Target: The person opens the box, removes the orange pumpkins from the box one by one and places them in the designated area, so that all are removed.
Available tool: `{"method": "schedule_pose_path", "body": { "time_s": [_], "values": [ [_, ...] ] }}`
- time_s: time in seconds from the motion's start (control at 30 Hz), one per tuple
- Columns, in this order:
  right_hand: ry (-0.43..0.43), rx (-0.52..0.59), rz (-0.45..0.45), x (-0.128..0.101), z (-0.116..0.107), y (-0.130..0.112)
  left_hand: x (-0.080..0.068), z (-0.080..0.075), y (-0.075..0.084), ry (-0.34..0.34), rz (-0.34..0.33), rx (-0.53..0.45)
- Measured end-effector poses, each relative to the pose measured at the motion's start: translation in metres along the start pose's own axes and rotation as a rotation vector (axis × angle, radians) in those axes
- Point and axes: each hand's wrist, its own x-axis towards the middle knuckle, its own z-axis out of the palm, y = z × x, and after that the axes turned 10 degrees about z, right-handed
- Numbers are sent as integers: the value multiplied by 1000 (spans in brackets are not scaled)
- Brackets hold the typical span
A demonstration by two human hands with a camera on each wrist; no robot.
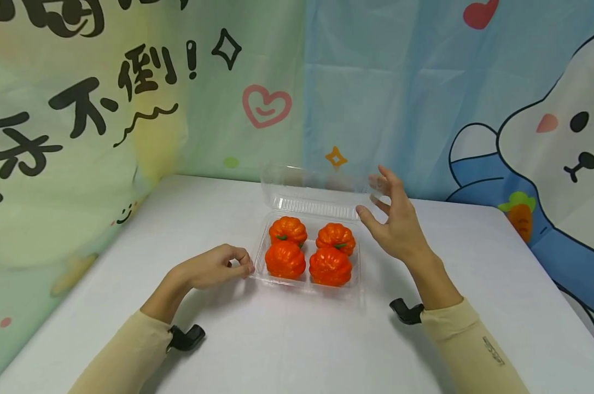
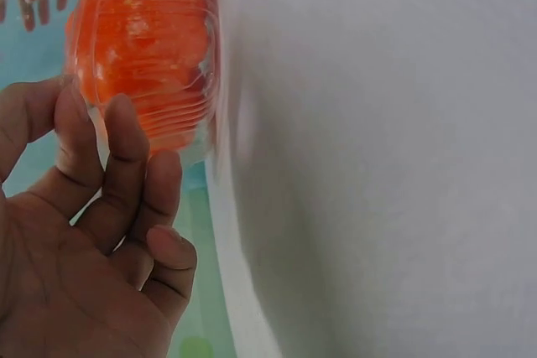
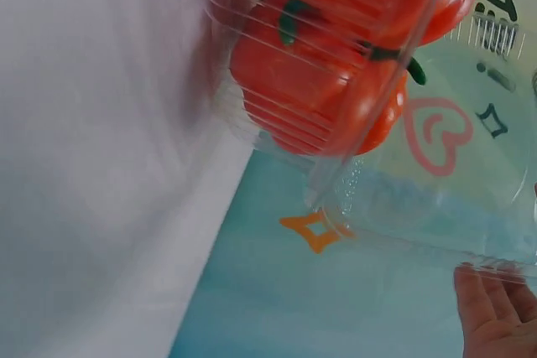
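Head: clear tray mid-table, 4 orange pumpkins in it; lid standing up at tray's 12. L hand at 8, thumb + finger pinching rim. R hand at 2, fingers loose, nothing gripped.
L wrist: tray at 11; light pinch prob. enough to steady it.
R wrist: near-straight fingertips at 4, touching lid edge; best press evenly, avoid flexing thin plastic.

The left hand pinches the clear container at its near-left corner; the right hand is raised at its far-right side, fingers extended.
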Motion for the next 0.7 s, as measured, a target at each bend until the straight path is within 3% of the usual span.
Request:
{"method": "schedule_pose_path", "body": {
  "time_s": [0.3,0.7],
  "values": [
    [-43,119,122,1,4,11,0,-1,0,5,-14,24],
    [-133,133,233,-4,9,23,-1,0,0,9,-10,0]
  ]
}}
